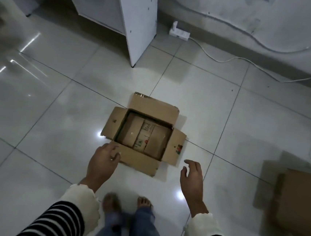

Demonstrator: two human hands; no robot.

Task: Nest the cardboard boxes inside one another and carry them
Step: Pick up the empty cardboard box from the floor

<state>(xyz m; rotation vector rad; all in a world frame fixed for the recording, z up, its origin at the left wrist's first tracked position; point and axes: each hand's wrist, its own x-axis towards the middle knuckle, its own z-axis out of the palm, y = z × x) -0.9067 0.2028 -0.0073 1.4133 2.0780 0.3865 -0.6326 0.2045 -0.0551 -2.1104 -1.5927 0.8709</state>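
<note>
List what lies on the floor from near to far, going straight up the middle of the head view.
Bare feet → open cardboard box, with a smaller box nested inside it → white cabinet panel → white power strip by the wall.

1 view only — head camera, worn high, standing height, tilted steeply forward and down at tiled floor point(55, 127). Wide-angle lens: floor lines and wall base bow toward frame edges. Open cardboard box point(143, 133) sits near frame centre, close below camera. Left hand point(103, 162) enters from 7 o'clock, right hand point(192, 178) from 5 o'clock. Wearer's feet point(129, 204) at 6 o'clock edge — camera almost directly above them. White cabinet point(141, 21) at 12 o'clock, far end of view. No 2nd view, so no overlap.
</note>
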